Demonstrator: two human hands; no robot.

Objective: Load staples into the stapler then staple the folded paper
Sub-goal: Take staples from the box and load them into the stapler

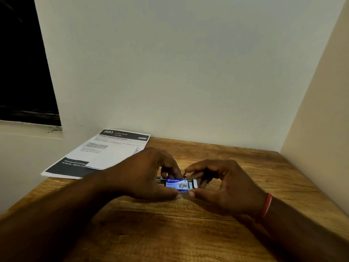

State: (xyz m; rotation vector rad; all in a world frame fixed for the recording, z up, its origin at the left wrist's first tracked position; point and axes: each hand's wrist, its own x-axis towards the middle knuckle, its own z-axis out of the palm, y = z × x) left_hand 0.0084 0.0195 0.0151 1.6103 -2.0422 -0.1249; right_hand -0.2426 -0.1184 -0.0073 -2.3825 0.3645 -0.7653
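Wooden bench (245, 167), folded paper (105, 154) lying far left. Mid-bench, left hand (149, 174) pinches the blue staple box (176, 185), and right hand (224, 182) pinches its white tray (193, 184), partway out rightward (light, flimsy card, brittle strips inside, I'd judge). Hold the sides gently and keep it level.

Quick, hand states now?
Left hand: grips the blue staple box.
Right hand: pinches the same box's right end, where a white inner tray shows.
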